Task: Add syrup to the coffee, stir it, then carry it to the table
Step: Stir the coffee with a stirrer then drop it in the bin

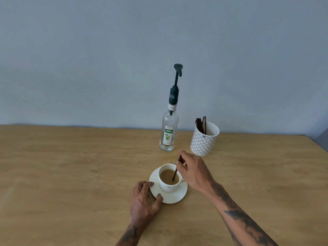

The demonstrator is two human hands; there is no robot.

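Note:
A white cup of light brown coffee stands on a white saucer on the wooden counter. My right hand pinches a dark stir stick whose lower end dips into the coffee. My left hand grips the saucer's left rim, thumb on top of the edge. Behind the cup stands a clear syrup bottle with a dark green pump.
A patterned white cup holding several dark stir sticks stands right of the bottle. The wooden counter runs to a pale grey wall at the back; its right edge shows at far right.

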